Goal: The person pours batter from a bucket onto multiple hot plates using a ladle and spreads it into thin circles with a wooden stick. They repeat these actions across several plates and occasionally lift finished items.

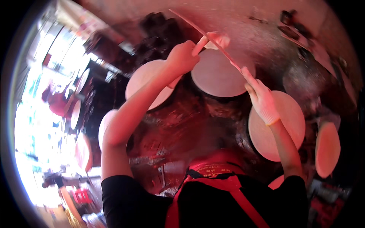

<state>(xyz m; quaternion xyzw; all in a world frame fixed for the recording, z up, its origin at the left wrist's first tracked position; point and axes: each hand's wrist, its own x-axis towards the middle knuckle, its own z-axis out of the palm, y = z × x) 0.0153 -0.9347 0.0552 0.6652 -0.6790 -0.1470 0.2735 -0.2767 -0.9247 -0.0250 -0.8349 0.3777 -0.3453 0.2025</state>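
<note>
My gloved right hand [262, 98] has its fingers closed on the lower end of a thin stick [195, 27], which slants above 1 pale disc [216, 78]. My left hand [183, 57] is curled near the stick; I cannot tell what it grips.

A blurred person [57, 104] in red shows before a bright opening [32, 129] at far left; a red basket [81, 196] lies below. Dark clutter [159, 28], its parts unclear, stands near the top.
</note>
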